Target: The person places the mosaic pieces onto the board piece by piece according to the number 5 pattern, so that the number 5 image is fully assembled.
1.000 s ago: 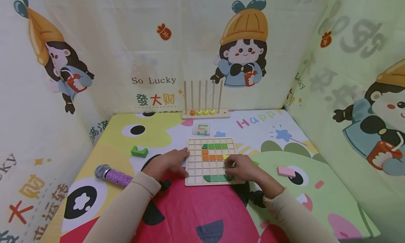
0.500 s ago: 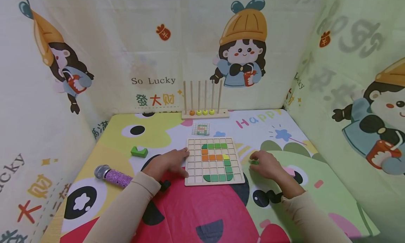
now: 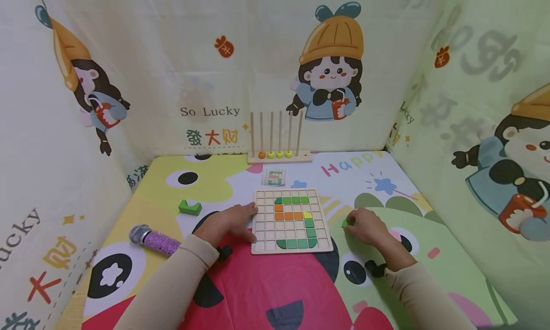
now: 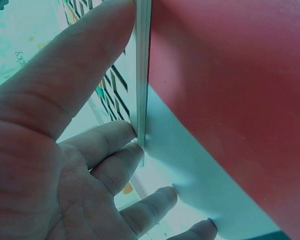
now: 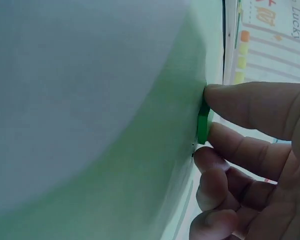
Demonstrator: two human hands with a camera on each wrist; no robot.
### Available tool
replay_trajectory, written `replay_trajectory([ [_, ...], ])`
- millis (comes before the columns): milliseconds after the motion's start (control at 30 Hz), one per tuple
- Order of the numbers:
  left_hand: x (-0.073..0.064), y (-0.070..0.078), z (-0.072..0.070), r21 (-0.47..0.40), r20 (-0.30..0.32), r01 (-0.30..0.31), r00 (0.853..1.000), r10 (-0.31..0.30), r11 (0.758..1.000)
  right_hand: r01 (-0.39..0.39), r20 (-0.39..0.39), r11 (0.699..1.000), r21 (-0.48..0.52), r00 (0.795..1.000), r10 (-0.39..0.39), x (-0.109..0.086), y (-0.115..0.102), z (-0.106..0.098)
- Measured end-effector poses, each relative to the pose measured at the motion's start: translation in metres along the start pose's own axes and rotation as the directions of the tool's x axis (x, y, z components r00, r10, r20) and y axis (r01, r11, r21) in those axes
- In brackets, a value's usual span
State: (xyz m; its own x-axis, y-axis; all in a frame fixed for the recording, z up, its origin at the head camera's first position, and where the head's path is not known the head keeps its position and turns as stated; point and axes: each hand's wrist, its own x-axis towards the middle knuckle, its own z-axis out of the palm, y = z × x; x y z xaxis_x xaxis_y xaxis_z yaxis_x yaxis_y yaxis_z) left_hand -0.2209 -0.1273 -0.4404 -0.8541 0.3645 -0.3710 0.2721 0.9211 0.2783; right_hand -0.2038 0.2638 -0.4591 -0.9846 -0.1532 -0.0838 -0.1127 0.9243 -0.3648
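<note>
A wooden grid board (image 3: pixel 262 229) lies flat at the middle of the table, with orange tiles (image 3: pixel 289 216), green tiles (image 3: pixel 296 244) and a yellow tile (image 3: pixel 307 215) set in its squares. My left hand (image 3: pixel 225 223) rests at the board's left edge; in the left wrist view its thumb and fingertips touch the board's side, fingers fairly straight. To the right of the board, my right hand (image 3: pixel 365 226) pinches a small green tile (image 5: pixel 203 122) between thumb and forefinger, at the tablecloth. Its other fingers are curled.
Behind the board lie a small pattern card (image 3: pixel 273 177) and a peg stand (image 3: pixel 279 157) with beads. On the left are a green notched block (image 3: pixel 190 207) and a purple microphone (image 3: pixel 159 240). A pink block (image 3: pixel 394 233) is partly hidden behind the right hand.
My right hand has left the board's right side, uncovering green tiles there, and moved right to the loose green tile, which it now pinches. My left hand has stayed at the board's edge.
</note>
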Motion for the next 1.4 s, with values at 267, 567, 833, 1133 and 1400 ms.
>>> replay_trajectory([
  [267, 0.001, -0.002, 0.001, 0.022, -0.001, 0.005, 1.0, -0.005, 1.0, 0.108, -0.067, 0.993, 0.051, 0.992, -0.105, 0.001, -0.004, 0.005],
  [567, 0.001, -0.002, 0.001, 0.008, 0.003, 0.008, 1.0, -0.008, 1.0, 0.157, -0.063, 0.976, 0.152, 0.987, -0.149, 0.003, -0.023, 0.011],
  [833, 0.0, -0.001, 0.0, -0.011, 0.005, 0.018, 1.0, -0.018, 1.0, 0.168, 0.018, 0.954, 0.25, 0.984, -0.178, 0.006, -0.051, 0.02],
  [1133, 0.0, -0.001, -0.002, 0.008, 0.009, 0.0, 1.0, 0.0, 1.0, 0.251, 0.035, 0.927, 0.279, 0.962, -0.271, 0.01, -0.079, 0.029],
  [1400, 0.0, -0.001, -0.001, 0.003, 0.01, -0.005, 1.0, 0.005, 1.0, 0.291, 0.038, 0.909, 0.299, 0.948, -0.316, 0.016, -0.105, 0.04],
])
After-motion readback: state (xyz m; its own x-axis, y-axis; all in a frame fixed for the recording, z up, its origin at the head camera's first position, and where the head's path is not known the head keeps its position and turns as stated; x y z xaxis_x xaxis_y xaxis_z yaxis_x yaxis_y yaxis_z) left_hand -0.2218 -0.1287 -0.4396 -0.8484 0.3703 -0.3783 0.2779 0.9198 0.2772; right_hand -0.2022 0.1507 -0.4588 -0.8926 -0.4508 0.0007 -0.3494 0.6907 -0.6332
